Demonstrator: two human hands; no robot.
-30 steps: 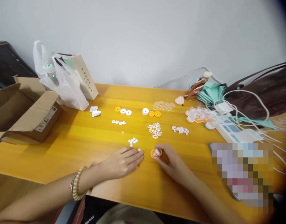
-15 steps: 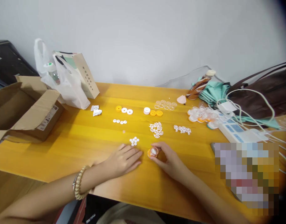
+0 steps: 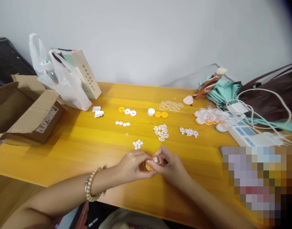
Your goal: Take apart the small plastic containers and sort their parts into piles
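Note:
In the head view my left hand [image 3: 132, 165] and my right hand [image 3: 173, 167] meet near the front of the table. Between them is a small round orange-and-clear piece [image 3: 149, 166], with a white part [image 3: 155, 159] showing inside its clear section. Fingers of both hands close around it and hide much of it. Just beyond lie small white discs [image 3: 138, 144] in a cluster. White openwork pieces [image 3: 161, 132] are spread farther back, with more white cut-out pieces [image 3: 188, 131] to their right.
Orange rings [image 3: 161, 114], white rings [image 3: 130, 112] and clear rings [image 3: 171, 106] stand in rows farther back. Foil pieces [image 3: 97, 112] lie left. An open cardboard box [image 3: 41, 124] and a plastic bag [image 3: 71, 89] are on the left; a power strip [image 3: 243, 136] with cables is right.
My left hand has moved right and closed on the round piece, which my right hand was holding alone. The piece is now tilted and lifted slightly between both hands.

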